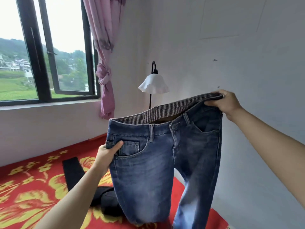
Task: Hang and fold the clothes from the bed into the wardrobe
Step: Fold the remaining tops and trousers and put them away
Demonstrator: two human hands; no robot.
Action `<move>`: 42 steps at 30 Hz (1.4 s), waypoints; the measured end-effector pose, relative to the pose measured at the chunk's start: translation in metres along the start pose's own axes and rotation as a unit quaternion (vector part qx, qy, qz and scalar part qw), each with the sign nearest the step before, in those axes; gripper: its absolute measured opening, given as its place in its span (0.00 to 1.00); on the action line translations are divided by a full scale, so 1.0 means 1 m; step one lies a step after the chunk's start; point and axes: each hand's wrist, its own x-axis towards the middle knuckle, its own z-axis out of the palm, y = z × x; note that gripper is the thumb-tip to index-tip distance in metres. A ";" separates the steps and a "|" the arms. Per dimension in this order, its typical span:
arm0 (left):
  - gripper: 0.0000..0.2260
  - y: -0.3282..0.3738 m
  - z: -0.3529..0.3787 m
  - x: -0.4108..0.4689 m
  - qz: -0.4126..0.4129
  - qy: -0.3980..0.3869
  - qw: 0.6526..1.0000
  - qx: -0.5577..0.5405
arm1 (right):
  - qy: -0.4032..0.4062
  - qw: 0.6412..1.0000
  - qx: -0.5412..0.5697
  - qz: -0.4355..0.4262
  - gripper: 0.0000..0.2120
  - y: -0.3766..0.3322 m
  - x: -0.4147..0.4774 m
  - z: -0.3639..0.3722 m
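Observation:
A pair of blue jeans [158,159] hangs in the air over the bed, front facing me, legs dangling down to the cover. My left hand [107,152] grips the jeans at the left hip, thumb over the coin pocket. My right hand [226,101] holds the waistband's right end, raised higher, so the waist is stretched open and tilted. A black garment [77,172] lies on the bed behind my left forearm, partly hidden by the arm and the jeans. The wardrobe is not in view.
The bed [33,187] has a red cover with yellow flowers. A floor lamp with a white shade [153,85] stands in the corner behind the jeans. A window [49,52] and a tied pink curtain [105,76] are at the left; a bare wall is at the right.

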 end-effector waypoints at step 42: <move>0.07 0.201 -0.144 -0.151 0.239 0.473 0.812 0.243 | -0.113 0.969 0.221 -0.013 0.18 -0.081 -0.012 0.301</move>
